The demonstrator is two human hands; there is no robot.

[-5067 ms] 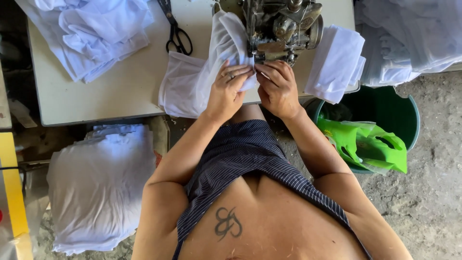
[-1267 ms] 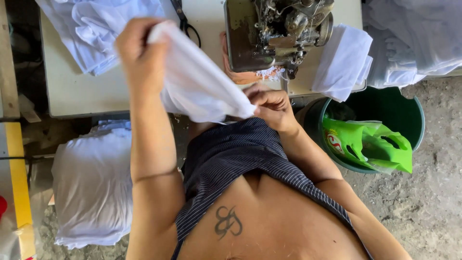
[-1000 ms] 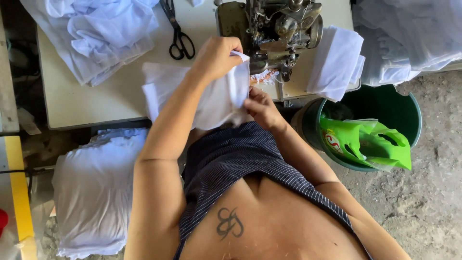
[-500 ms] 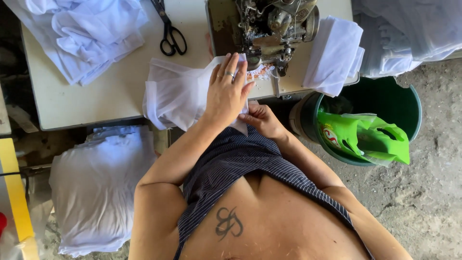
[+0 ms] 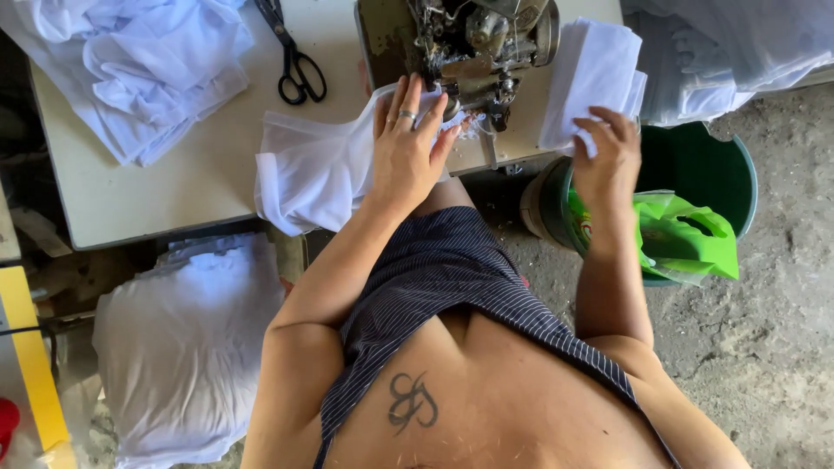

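Left hand (image 5: 407,152): laid flat, fingers spread, on the white fabric piece (image 5: 317,169) at the sewing machine (image 5: 473,43); nothing is clasped.
Right hand (image 5: 608,148): its grip is closed on the edge of a folded white stack (image 5: 591,82) at the counter (image 5: 174,178) edge.
Done: sewn-looking white pieces are heaped at the counter's far left (image 5: 130,69) and lower left (image 5: 178,347).
Left: the piece under the machine appears unsewn; the stack remains.

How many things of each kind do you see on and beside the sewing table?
White cloth piles or pieces: 5
Sewing machine: 1
Black scissors: 1
Green bucket: 1
Green plastic bag: 1
Total: 9
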